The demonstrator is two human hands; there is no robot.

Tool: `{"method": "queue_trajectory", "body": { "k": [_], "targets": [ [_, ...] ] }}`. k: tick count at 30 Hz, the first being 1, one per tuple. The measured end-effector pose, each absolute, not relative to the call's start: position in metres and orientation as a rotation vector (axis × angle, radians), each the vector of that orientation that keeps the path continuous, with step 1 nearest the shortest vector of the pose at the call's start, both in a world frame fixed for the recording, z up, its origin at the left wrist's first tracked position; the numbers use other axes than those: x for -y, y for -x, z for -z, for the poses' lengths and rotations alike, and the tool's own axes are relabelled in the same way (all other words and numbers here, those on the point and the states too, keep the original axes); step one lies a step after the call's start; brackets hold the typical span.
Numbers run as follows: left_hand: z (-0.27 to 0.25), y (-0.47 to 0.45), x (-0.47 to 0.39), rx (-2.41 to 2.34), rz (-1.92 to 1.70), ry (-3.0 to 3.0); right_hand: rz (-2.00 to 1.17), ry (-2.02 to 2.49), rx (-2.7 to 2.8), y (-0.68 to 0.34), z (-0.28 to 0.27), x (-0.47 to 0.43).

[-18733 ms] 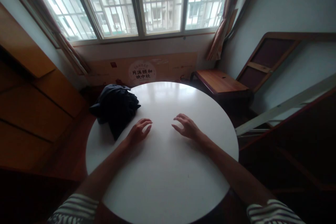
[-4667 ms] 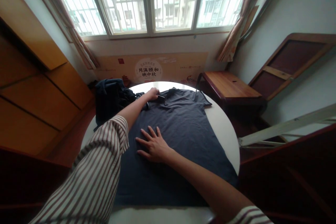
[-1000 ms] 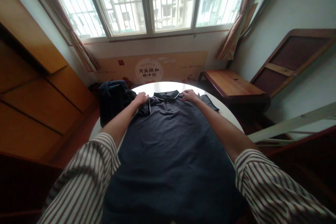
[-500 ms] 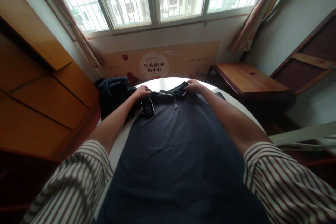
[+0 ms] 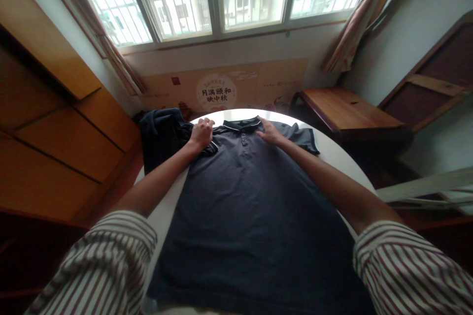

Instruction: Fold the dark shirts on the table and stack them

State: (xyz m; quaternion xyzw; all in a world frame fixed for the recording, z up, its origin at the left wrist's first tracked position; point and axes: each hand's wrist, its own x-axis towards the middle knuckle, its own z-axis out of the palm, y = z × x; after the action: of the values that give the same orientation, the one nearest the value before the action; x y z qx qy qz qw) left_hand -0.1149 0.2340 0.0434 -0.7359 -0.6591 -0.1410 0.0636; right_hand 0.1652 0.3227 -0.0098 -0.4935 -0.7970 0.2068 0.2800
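Note:
A dark navy polo shirt (image 5: 254, 206) lies spread front side up, its collar (image 5: 240, 124) at the far end and its hem close to me. White piping edges the collar, and a short button placket runs down from it. My left hand (image 5: 202, 133) is over the shirt's left shoulder, fingers loosely bent and apart; its contact with the cloth is unclear. Beneath that hand the left sleeve (image 5: 211, 149) is bunched and partly hidden. My right hand (image 5: 270, 133) rests open beside the collar, thumb spread. Beyond it the right sleeve (image 5: 308, 140) extends outward.
The shirt is on a round white table (image 5: 345, 184). Another dark garment (image 5: 158, 130) lies heaped at the table's far left. Orange-brown cabinets (image 5: 66, 142) stand on the left, a wooden side table (image 5: 351, 108) at the back right. A barred window (image 5: 177, 0) is ahead.
The shirt's collar and shoulders have come down flat onto the table. My right hand has let go of the collar area and opened; the right sleeve now shows. My left hand has loosened.

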Motion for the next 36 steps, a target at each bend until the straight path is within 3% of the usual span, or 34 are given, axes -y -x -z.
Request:
{"method": "queue_trajectory", "body": {
  "k": [6,10,14,22,30,36],
  "targets": [
    [-0.022,0.086,-0.049,1.430,0.302,3.048,-0.425,0.944,2.597,-0.219,0.025,-0.139],
    [-0.015,0.097,0.059,1.286,0.325,3.188,-0.465,0.865,2.747,-0.262,0.016,-0.019],
    [0.002,0.113,0.106,1.279,0.379,3.018,-0.385,0.774,2.797,-0.278,0.014,0.046],
    [0.013,0.132,0.110,1.535,0.269,2.767,0.088,0.610,2.754,-0.272,0.025,0.055],
    [0.020,0.156,0.110,1.693,0.399,2.635,0.126,1.005,2.605,-0.320,0.023,0.047],
    [0.012,0.160,0.134,1.855,0.374,2.862,-0.005,1.004,2.683,-0.351,0.003,0.055]
  ]
}}
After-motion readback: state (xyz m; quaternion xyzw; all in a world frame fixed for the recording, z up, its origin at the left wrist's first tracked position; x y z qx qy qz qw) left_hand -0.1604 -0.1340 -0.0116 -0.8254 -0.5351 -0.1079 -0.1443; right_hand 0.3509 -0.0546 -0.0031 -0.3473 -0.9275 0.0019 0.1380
